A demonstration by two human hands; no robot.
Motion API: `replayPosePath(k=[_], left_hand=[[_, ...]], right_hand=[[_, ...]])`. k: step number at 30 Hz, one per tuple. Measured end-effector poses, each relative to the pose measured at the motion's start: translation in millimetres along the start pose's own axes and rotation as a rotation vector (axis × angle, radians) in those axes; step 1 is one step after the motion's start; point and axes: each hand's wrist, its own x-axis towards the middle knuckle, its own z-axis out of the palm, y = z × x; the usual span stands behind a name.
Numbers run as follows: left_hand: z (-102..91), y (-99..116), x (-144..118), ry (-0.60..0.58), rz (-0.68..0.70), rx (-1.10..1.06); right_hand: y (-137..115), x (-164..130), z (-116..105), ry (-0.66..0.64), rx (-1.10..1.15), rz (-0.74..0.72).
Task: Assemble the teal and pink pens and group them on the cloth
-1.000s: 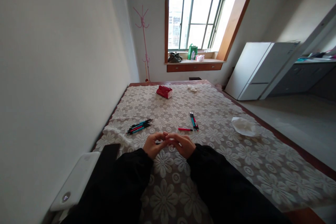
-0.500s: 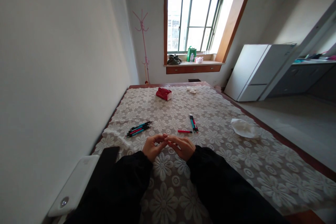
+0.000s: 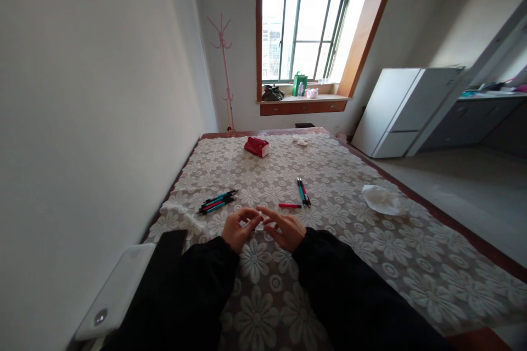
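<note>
My left hand is closed in a pinch above the flowered tablecloth. A small whitish piece shows at its fingertips, too small to name. Close against it is my right hand, its thumb and forefinger apart and their tips beside the piece; whether they touch it I cannot tell. Just beyond my hands lies a short red pen part. Two pens, one blue and one red with black ends, lie to its right. On the left is a bunch of several blue, red and black pens.
A red tissue pack lies farther back on the tablecloth. A crumpled white tissue is at the right. By my left forearm are a black flat object and a white device. The wall borders the table's left side.
My fingertips have parted slightly, and the small whitish piece now shows between my hands. The pens and other things on the table stay where they were.
</note>
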Motion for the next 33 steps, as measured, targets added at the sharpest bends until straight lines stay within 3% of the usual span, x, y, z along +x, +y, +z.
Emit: replayPosePath(k=[8,14,28,33], left_hand=[[2.9,-0.1,-1.5,-0.012,0.022,0.040],[3.2,-1.3,-4.3,-0.009,0.150,0.204],[2.2,-2.8,-4.9,-0.016,0.157,0.190],[4.0,-1.9,-4.4,0.048,0.139,0.182]], right_hand=[[-0.3,2.1,-2.3,0.138,0.018,-0.022],[3.9,3.7,-2.0,0.152,-0.002,-0.006],[9.8,3.9,-4.7,0.149,-0.093,0.067],[35.8,1.4,-18.9,0.259,-0.418,0.245]])
